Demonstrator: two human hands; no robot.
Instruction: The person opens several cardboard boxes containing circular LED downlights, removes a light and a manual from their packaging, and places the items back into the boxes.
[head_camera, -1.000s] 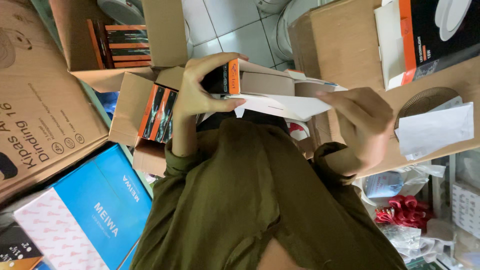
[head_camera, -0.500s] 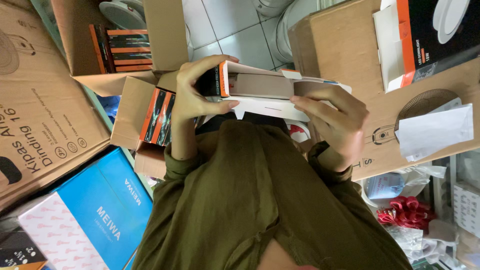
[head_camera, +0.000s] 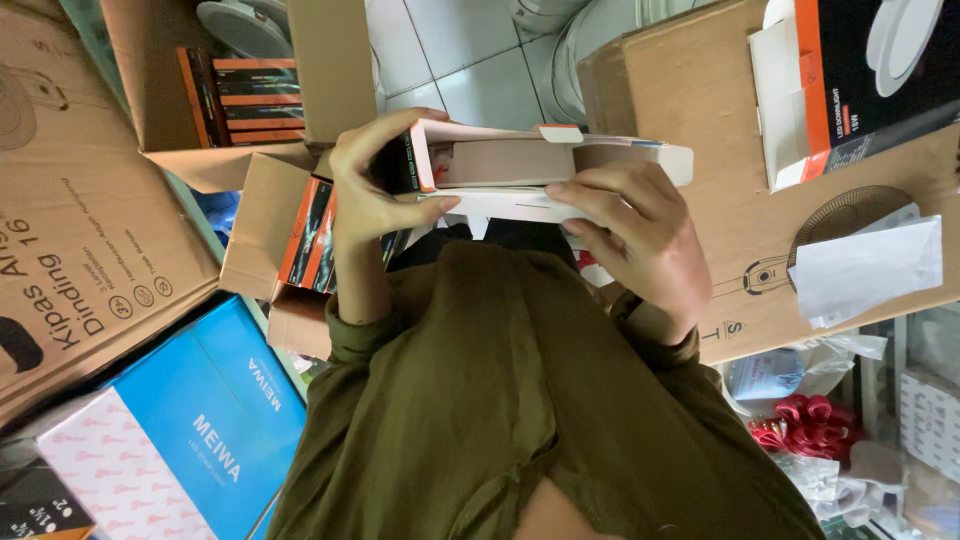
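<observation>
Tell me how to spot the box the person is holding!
Look above the olive green shirt, in the middle. Both hands grip a flat box: left hand, right hand. Unlike the brown cartons around it, it is thin, pale inside and open.

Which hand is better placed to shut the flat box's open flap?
Right, probably. The right hand has fingers on the flat box beside the open flap; the left hand clamps the orange-black end, steadying it.

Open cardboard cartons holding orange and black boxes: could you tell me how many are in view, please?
2. One carton sits at the top left with boxes stacked inside; a second carton lies just below it, beside the left hand. Others may be hidden.
</observation>
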